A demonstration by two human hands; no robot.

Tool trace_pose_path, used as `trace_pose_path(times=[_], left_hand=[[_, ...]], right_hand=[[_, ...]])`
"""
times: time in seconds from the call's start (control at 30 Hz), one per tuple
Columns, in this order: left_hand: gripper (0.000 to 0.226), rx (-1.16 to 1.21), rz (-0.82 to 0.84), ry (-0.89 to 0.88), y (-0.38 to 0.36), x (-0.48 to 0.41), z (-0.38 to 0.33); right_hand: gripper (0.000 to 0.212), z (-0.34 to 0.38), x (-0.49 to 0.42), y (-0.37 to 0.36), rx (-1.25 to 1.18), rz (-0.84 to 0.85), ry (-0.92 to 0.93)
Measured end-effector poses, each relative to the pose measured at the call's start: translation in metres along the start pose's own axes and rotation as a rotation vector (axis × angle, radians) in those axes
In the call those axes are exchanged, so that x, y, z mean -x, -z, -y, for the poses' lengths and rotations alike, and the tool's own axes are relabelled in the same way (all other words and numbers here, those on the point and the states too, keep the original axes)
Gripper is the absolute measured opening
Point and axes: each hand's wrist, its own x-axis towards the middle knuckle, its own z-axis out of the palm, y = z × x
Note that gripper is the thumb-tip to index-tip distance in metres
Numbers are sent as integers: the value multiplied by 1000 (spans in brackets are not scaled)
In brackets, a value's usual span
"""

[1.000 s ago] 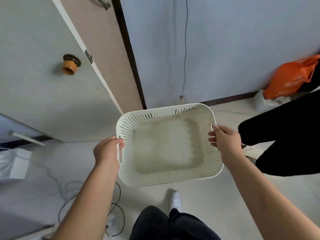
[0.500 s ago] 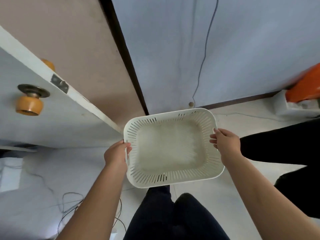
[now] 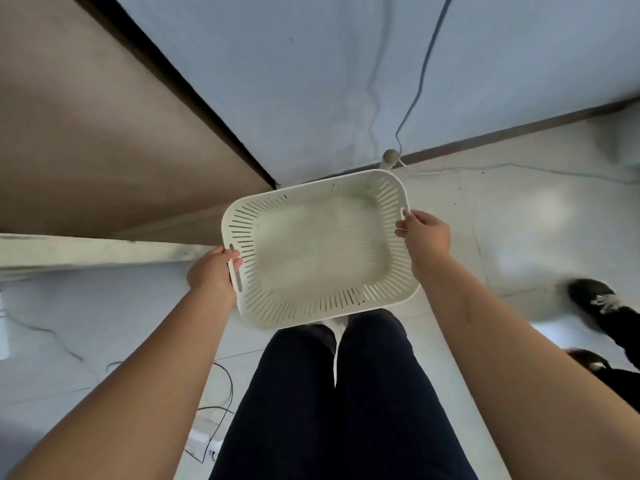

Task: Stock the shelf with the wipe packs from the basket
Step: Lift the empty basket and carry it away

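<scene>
At the bottom centre of the frame the person's legs in dark trousers (image 3: 346, 403) point up the picture, with a white shoe (image 3: 337, 325) showing just past the knees. Two bare forearms run in from the lower corners. Black cables (image 3: 221, 410) loop on the pale floor (image 3: 502, 230) at lower left.

In the middle of the frame a white slotted plastic basket (image 3: 374, 299) is held level above the knees, its open side facing the camera. Its floor looks bare and no wipe packs can be made out inside. The left hand (image 3: 213, 277) is clamped on the basket's left end, fingers hooked through the handle slot. The right hand (image 3: 424, 233) is closed on the right rim, fingertips curled over the edge by the other handle.

At the right edge another person's black shoe (image 3: 594, 299) and dark trouser leg stand on the floor. Beyond the basket, a door stopper (image 3: 390, 156) sits at the foot of the pale blue wall (image 3: 311, 81), and a thin cable (image 3: 420, 81) hangs down the wall beside it. A brown door (image 3: 86, 116) fills the upper left, its whitish edge (image 3: 86, 251) running across the left side
</scene>
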Motion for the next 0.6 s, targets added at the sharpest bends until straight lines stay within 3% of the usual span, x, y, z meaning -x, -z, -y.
trace_pose_path(times=[0.13,0.4,0.6], left_hand=[[37,14,-8,11,-36,-79,27],[35,-37,53,-22,-118,-235,79],[33,-47,27,-45,-156,-311,87]], right_hand=[[12,-38,-79,-36,10,49,-10],[16,-116,-221,-109,3,55,13],[13,-155,-277,-138,-59,42,-5]])
